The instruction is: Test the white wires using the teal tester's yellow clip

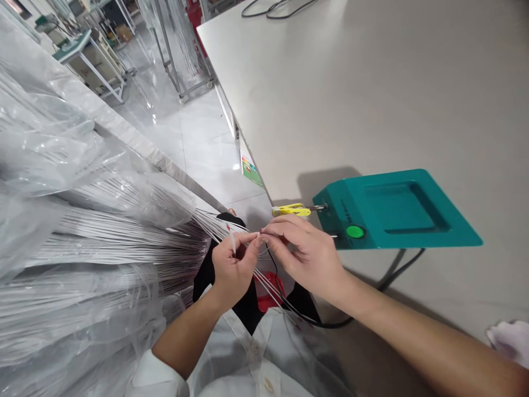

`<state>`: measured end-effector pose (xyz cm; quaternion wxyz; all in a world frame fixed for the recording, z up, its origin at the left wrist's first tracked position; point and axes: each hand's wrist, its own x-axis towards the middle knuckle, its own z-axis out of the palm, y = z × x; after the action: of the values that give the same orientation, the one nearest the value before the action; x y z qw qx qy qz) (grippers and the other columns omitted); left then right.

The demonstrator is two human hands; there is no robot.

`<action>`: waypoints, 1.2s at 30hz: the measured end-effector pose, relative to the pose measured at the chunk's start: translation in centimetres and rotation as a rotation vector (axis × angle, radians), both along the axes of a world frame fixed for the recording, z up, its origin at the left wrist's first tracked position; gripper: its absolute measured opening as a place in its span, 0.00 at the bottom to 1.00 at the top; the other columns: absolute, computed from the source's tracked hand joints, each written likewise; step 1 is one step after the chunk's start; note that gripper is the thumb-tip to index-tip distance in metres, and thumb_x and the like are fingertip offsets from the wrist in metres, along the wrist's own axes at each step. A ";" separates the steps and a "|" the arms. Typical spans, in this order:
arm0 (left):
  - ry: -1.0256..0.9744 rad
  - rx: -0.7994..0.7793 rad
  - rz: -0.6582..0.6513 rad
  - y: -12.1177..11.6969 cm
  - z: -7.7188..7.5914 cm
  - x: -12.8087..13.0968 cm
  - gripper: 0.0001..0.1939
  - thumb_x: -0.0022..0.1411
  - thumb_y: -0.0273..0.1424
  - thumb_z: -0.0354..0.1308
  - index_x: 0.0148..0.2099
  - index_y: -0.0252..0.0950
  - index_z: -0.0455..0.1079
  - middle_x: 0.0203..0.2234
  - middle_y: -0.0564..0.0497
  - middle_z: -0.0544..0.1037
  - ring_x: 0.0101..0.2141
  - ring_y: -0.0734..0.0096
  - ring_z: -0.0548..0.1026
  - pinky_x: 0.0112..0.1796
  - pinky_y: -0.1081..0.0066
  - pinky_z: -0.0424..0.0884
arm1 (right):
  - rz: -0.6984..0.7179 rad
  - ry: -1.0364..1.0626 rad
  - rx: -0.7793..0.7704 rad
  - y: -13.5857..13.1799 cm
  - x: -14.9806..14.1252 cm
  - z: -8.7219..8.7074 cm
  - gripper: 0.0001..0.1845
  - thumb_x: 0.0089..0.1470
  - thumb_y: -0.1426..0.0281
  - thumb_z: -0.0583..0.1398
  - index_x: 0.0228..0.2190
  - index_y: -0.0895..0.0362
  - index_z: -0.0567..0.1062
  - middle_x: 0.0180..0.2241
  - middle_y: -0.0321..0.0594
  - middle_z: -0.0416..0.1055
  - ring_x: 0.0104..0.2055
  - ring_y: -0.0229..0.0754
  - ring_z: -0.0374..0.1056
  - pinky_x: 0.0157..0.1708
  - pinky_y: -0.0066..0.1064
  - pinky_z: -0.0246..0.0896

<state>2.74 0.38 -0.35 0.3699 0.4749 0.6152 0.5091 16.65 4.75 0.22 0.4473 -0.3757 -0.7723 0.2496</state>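
My left hand (233, 268) is closed in a pinch on a thin white wire (232, 242) whose reddish tip sticks up past the fingers. Thumb and finger of my right hand (308, 251) are pinched at the same spot, and the fingertips of both hands meet there. The tiny end between them is too small to make out. More white wires (215, 223) run from a large bundle past and under my hands. Just beyond my right hand is a teal device (409, 207) with a green button (355, 231). A yellow clip (291, 209) is attached at its near side.
Clear plastic bags (61, 143) wrap the wire bundles (124, 237) at the left. The grey table (372, 99) spans the right, with a black cable (285, 6) at its far edge. A wheeled metal rack (173, 71) stands on the floor behind.
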 end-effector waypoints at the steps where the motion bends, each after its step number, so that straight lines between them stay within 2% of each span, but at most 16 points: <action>1: -0.006 -0.014 -0.007 -0.1 0.0 0.0 0.09 0.55 0.35 0.61 0.34 0.34 0.76 0.23 0.52 0.76 0.22 0.76 0.68 0.26 0.75 0.65 | -0.007 -0.055 0.082 0.0 0.1 -0.2 0.06 0.54 0.75 0.56 0.33 0.56 0.73 0.33 0.42 0.73 0.37 0.40 0.70 0.35 0.31 0.67; 3: -0.017 -0.035 -0.029 -0.2 -0.1 0.0 0.10 0.55 0.36 0.60 0.34 0.34 0.76 0.22 0.52 0.76 0.21 0.77 0.67 0.24 0.75 0.64 | -0.007 -0.158 0.168 0.1 0.3 -0.4 0.08 0.53 0.76 0.55 0.34 0.56 0.72 0.35 0.43 0.73 0.37 0.41 0.70 0.33 0.31 0.67; 4: -0.010 -0.032 -0.042 -0.3 -0.1 0.0 0.10 0.56 0.35 0.60 0.34 0.34 0.76 0.22 0.52 0.76 0.22 0.76 0.68 0.25 0.75 0.65 | 0.000 -0.177 0.163 0.1 0.3 -0.3 0.08 0.53 0.76 0.55 0.34 0.56 0.72 0.35 0.43 0.73 0.37 0.41 0.70 0.31 0.31 0.66; 6: 0.049 0.015 -0.069 -0.4 -0.2 -0.1 0.08 0.57 0.33 0.59 0.35 0.35 0.76 0.25 0.50 0.77 0.26 0.73 0.72 0.29 0.73 0.67 | 0.024 -0.127 0.033 0.2 0.2 0.0 0.07 0.53 0.76 0.54 0.30 0.56 0.72 0.31 0.42 0.72 0.34 0.40 0.68 0.29 0.30 0.64; 8: 0.144 0.098 -0.081 -0.4 -0.2 -0.3 0.07 0.58 0.31 0.57 0.36 0.37 0.76 0.28 0.49 0.79 0.30 0.71 0.74 0.34 0.71 0.69 | 0.059 0.019 -0.254 0.2 -0.1 0.5 0.07 0.53 0.73 0.54 0.25 0.56 0.70 0.24 0.38 0.68 0.28 0.37 0.65 0.26 0.29 0.61; 11: 0.234 0.201 -0.062 -0.4 -0.3 -0.3 0.07 0.58 0.28 0.57 0.36 0.38 0.76 0.29 0.49 0.79 0.32 0.69 0.75 0.36 0.70 0.70 | 0.138 0.317 -0.852 0.2 -0.6 1.1 0.08 0.50 0.66 0.58 0.22 0.56 0.68 0.15 0.30 0.59 0.17 0.32 0.54 0.16 0.25 0.51; 13: 0.236 0.223 -0.038 -0.3 -0.3 -0.2 0.07 0.57 0.27 0.57 0.36 0.38 0.76 0.29 0.49 0.79 0.32 0.69 0.75 0.36 0.70 0.70 | 0.187 0.507 -1.210 0.2 -0.7 1.3 0.12 0.44 0.62 0.62 0.23 0.57 0.68 0.12 0.26 0.55 0.14 0.29 0.49 0.13 0.23 0.46; 15: 0.204 0.201 -0.012 -0.3 -0.3 -0.1 0.06 0.57 0.28 0.58 0.36 0.38 0.76 0.28 0.49 0.79 0.31 0.70 0.75 0.35 0.71 0.70 | 0.206 0.620 -1.412 0.3 -0.8 1.3 0.16 0.38 0.60 0.66 0.22 0.57 0.68 0.13 0.25 0.56 0.14 0.28 0.49 0.12 0.22 0.46; 17: 0.125 0.124 0.016 -0.2 -0.3 0.0 0.05 0.56 0.29 0.59 0.35 0.37 0.76 0.28 0.50 0.79 0.30 0.71 0.75 0.35 0.72 0.70 | 0.209 0.632 -1.446 0.3 -0.8 1.1 0.18 0.36 0.59 0.67 0.22 0.58 0.68 0.16 0.27 0.59 0.14 0.28 0.52 0.13 0.23 0.50; 19: 0.005 0.020 0.047 0.0 -0.1 0.1 0.06 0.56 0.32 0.60 0.34 0.35 0.75 0.27 0.50 0.79 0.29 0.72 0.75 0.33 0.73 0.70 | 0.188 0.581 -1.354 0.3 -0.9 0.9 0.18 0.40 0.56 0.65 0.23 0.58 0.68 0.17 0.29 0.62 0.15 0.29 0.56 0.15 0.24 0.54; 21: -0.123 -0.071 0.060 0.1 0.1 0.2 0.08 0.54 0.34 0.61 0.34 0.34 0.75 0.25 0.50 0.79 0.28 0.73 0.75 0.32 0.73 0.70 | 0.152 0.484 -1.162 0.1 -0.9 0.7 0.18 0.48 0.55 0.59 0.25 0.58 0.69 0.18 0.31 0.63 0.17 0.31 0.59 0.17 0.26 0.56; 24: -0.241 -0.138 0.029 0.3 0.3 0.1 0.09 0.53 0.35 0.62 0.32 0.33 0.75 0.24 0.50 0.79 0.26 0.73 0.75 0.31 0.74 0.70 | 0.090 0.249 -0.736 0.0 -0.7 0.6 0.13 0.56 0.60 0.54 0.28 0.57 0.70 0.21 0.34 0.67 0.21 0.34 0.62 0.22 0.27 0.58; 27: -0.272 -0.161 -0.025 0.2 0.3 0.1 0.10 0.52 0.35 0.63 0.32 0.32 0.75 0.23 0.50 0.78 0.26 0.73 0.74 0.31 0.73 0.71 | 0.025 -0.036 -0.281 0.0 -0.2 0.2 0.08 0.56 0.70 0.53 0.28 0.56 0.70 0.27 0.38 0.71 0.29 0.38 0.66 0.28 0.29 0.60; 30: -0.296 -0.205 -0.072 0.1 -0.1 0.0 0.10 0.51 0.35 0.63 0.31 0.32 0.75 0.23 0.50 0.78 0.26 0.73 0.74 0.31 0.73 0.70 | 0.014 -0.347 0.063 0.1 0.2 0.0 0.08 0.54 0.75 0.52 0.28 0.56 0.70 0.28 0.40 0.72 0.29 0.39 0.67 0.26 0.29 0.57; 33: -0.324 -0.215 -0.046 0.3 -0.7 0.0 0.09 0.50 0.35 0.64 0.30 0.32 0.74 0.22 0.50 0.77 0.26 0.74 0.73 0.31 0.74 0.69 | 0.033 -0.581 0.256 0.0 0.4 0.7 0.08 0.50 0.78 0.52 0.25 0.57 0.70 0.25 0.39 0.70 0.24 0.39 0.65 0.23 0.31 0.53; 36: -0.365 -0.227 0.025 0.8 -1.2 -0.1 0.10 0.51 0.35 0.63 0.30 0.32 0.73 0.21 0.51 0.76 0.22 0.78 0.71 0.27 0.76 0.66 | 0.027 -0.612 0.297 0.1 0.9 2.4 0.08 0.51 0.76 0.53 0.26 0.57 0.70 0.24 0.39 0.70 0.24 0.39 0.65 0.24 0.32 0.55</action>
<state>2.60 1.15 -1.56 0.5197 0.3226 0.5973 0.5187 17.52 4.84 2.61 0.2415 -0.3537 -0.9035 0.0160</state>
